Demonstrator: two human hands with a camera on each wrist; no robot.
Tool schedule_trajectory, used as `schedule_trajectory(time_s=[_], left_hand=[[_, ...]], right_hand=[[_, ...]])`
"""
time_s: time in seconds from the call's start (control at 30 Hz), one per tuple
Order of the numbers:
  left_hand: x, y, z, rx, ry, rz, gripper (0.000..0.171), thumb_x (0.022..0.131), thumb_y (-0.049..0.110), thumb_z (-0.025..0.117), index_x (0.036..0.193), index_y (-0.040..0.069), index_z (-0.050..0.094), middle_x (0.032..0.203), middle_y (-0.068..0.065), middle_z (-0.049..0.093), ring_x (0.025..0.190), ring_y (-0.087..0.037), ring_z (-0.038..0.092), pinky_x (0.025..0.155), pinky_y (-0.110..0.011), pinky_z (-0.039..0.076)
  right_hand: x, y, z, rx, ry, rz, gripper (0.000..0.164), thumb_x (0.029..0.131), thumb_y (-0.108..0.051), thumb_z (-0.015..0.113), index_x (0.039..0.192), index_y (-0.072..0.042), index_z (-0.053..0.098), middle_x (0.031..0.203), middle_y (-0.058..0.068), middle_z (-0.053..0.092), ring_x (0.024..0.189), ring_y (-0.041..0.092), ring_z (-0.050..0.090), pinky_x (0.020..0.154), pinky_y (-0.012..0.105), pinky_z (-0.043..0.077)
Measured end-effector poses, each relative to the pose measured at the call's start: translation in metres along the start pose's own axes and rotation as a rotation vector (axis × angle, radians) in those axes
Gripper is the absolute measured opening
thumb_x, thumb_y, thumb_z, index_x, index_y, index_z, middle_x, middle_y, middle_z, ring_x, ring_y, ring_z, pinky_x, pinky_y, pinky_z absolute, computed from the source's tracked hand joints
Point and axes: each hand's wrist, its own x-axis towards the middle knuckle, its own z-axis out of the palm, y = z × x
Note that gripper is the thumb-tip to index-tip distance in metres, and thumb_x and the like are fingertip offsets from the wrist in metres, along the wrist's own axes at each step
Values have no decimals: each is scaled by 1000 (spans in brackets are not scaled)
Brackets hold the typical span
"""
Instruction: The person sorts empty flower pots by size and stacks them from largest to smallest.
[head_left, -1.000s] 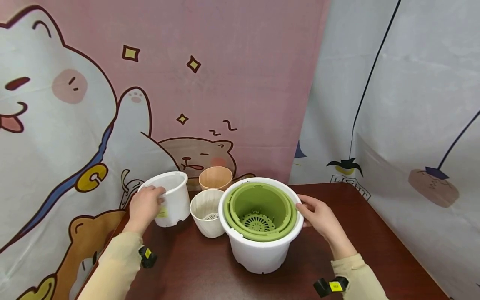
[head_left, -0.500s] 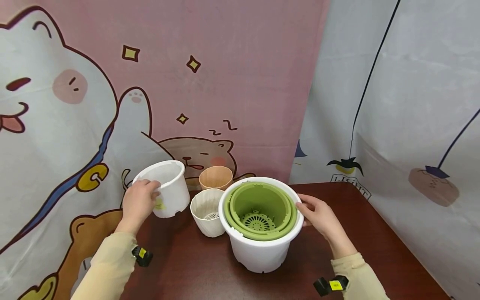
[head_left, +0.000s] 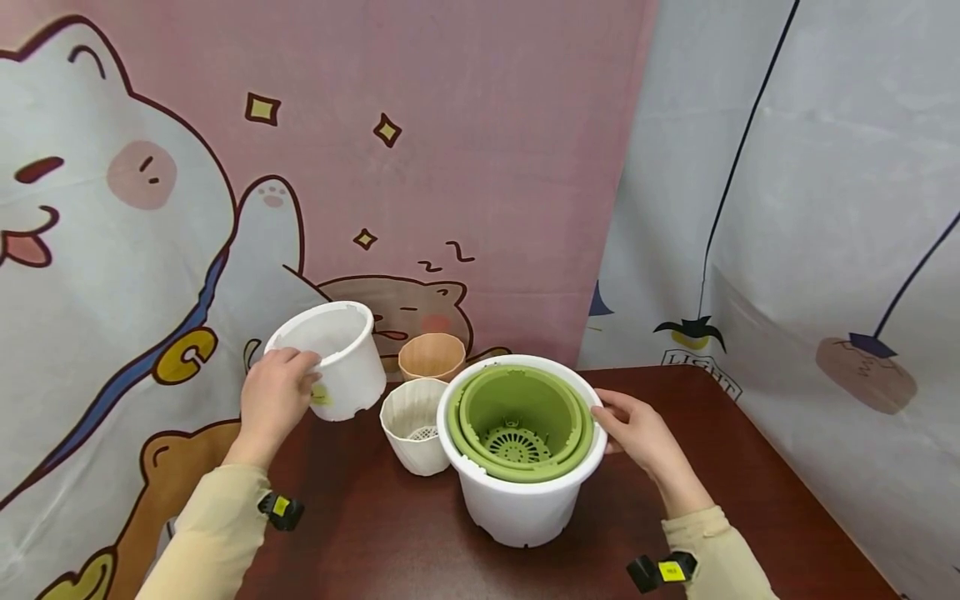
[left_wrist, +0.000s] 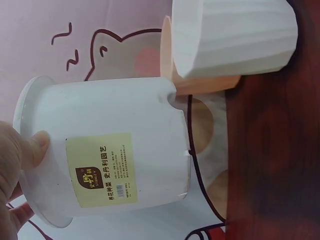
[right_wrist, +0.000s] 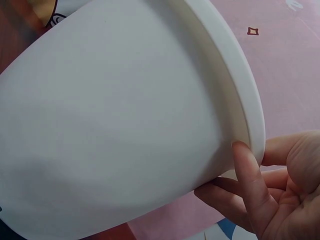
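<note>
My left hand grips the rim of a white plastic flower pot, held tilted above the table at the left. In the left wrist view, that pot carries a pale yellow label, and my thumb lies on its wall just under the rim. At centre right stands a larger white flower pot with two green pots nested inside it. My right hand holds this pot's right rim. The right wrist view shows fingers at the rim and against the outer wall.
A ribbed cream pot with a perforated bottom stands left of the large white pot. Behind it is a peach-coloured pot. The dark red-brown table meets printed cloth backdrops at the back and right.
The left hand has lifted its white pot off the table, and the pot has risen and tilted. My right hand and the nested pots have stayed in place.
</note>
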Motion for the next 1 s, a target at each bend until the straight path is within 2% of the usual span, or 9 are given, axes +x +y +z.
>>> schedule_trajectory(time_s=[0.37,0.67,1.0], left_hand=[[7,15,-10,-55,55,46,25,65,-3,77,86,7,67,82,-10,62,78,-31,54,70,-48,44],[17,31,-22,-113,152,124,24,67,-5,74,86,8,66,82,-7,61,78,-30,53,67,-46,42],[31,49,-37,-144,159,172,20,70,-2,73,86,8,67,84,-6,61,81,-29,53,67,-45,43]], right_hand=[[0,-1,0,13,-11,5,49,90,-23,60,132,-2,47,112,21,60,76,21,64,63,37,55],[0,0,-1,15,-10,6,49,90,-23,60,132,-2,47,111,21,60,75,21,64,63,35,55],[1,2,-1,30,-11,5,50,90,-24,61,133,-1,46,111,21,60,74,22,65,63,35,55]])
